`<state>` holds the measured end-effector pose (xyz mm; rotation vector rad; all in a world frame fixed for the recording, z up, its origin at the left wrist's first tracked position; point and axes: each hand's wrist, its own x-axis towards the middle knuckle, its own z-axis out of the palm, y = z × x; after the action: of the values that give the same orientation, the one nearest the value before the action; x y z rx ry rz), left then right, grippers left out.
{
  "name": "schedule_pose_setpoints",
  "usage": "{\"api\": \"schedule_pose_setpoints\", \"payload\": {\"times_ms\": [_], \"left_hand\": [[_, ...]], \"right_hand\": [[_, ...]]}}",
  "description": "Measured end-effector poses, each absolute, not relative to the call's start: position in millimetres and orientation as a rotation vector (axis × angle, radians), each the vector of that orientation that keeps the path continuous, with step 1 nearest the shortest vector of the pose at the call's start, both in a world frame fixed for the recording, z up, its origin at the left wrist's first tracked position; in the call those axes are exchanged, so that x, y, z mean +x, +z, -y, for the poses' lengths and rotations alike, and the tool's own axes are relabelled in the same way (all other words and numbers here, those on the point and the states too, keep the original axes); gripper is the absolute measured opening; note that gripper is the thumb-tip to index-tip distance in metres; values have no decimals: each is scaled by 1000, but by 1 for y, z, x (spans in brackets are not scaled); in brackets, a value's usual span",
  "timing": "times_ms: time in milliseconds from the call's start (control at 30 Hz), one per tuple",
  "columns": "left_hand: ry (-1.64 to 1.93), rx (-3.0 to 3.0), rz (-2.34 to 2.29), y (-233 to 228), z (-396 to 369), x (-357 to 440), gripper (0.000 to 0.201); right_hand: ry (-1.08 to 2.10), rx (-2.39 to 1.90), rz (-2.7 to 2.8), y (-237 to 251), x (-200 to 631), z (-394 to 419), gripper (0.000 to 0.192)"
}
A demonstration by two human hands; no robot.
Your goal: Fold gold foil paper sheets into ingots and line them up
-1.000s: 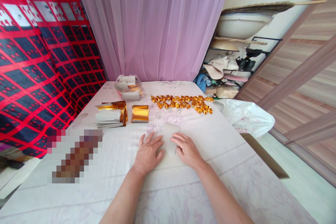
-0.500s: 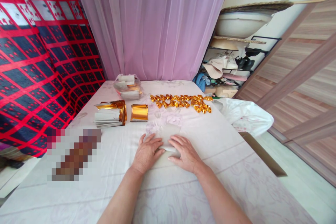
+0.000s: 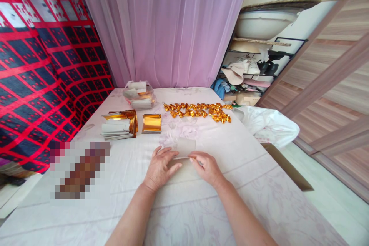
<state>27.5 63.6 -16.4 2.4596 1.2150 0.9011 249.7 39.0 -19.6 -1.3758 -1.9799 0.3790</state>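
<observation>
Left hand [image 3: 160, 168] lies spread and right hand [image 3: 206, 167] pinches, together pinning the pale rectangular paper sheet [image 3: 184, 148] flat at twelve o'clock on the white floral-clothed table [image 3: 245, 184] for creasing.

The sheet [image 3: 184, 147] under the hands is pale, matt paper. The folded pieces [image 3: 198, 110] and the foil stack [image 3: 152, 123] shine glossy gold. The counter [image 3: 230, 153] wears smooth white cloth; the curtain [image 3: 167, 27] is sheer fabric.
</observation>
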Motion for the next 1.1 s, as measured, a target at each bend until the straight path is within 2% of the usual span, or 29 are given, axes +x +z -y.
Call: {"api": "schedule_pose_setpoints", "payload": {"times_ms": [300, 533, 733, 800, 900, 1033, 1100], "left_hand": [[824, 2399, -1212, -8, -61, 29, 44], [707, 2413, -1238, -11, -55, 31, 45], [801, 2412, -1252, -21, -43, 34, 72], [799, 2434, -1262, -21, -36, 35, 74], [752, 2479, -1268, -17, -25, 36, 63], [672, 2522, -1269, -8, -16, 35, 34], [663, 2519, -1298, -3, -14, 36, 30]], "right_hand": [[655, -1504, 1881, -2, 251, -32, 35], [544, -1549, 1905, -4, 249, -31, 33], [394, -1637, 1958, -6, 248, -31, 23], [313, -1671, 1986, -7, 248, -30, 16], [243, -1699, 2015, -9, 249, -28, 15], [201, -1701, 2041, -12, 249, -24, 20], [176, -1701, 2048, -14, 249, -23, 22]]}}
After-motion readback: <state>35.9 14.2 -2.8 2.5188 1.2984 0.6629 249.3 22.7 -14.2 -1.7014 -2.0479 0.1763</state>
